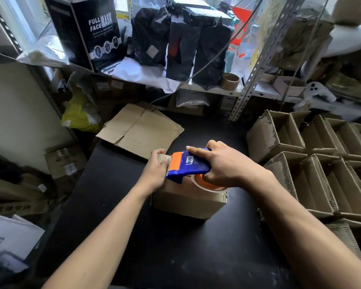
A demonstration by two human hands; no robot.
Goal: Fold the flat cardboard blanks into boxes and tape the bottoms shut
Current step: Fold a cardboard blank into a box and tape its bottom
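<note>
Forearms enter from the bottom edge and meet over the box (188,200), which sits on the black table (175,247) and serves as reference for everything below.

Right hand (227,165): above the box top, fingers wrapped round the handle of the blue-and-orange tape dispenser (188,164), index finger laid along its upper side. Orange tape roll (206,183) hangs beneath the handle, resting on or just over the box top; contact cannot be confirmed.

Left hand (157,165): at the box's far-left corner, fingers curled over the edge there, apparently pressing the flap or the tape end down at the dispenser's blade end. Exact finger placement is partly hidden by the dispenser.

Judgement: the step in hand is taping the bottom seam of this box; the box looks folded and turned bottom-up. Whether a strip is already laid cannot be told.

Next move likely calls for steady downward pressure from the left hand while the dispenser draws along the seam, then a tilt onto the blade to cut.

Beyond the box: flat cardboard blanks (142,130), still unfolded. Right of the box: finished boxes (313,147) stacked on their sides, open ends toward the camera.
</note>
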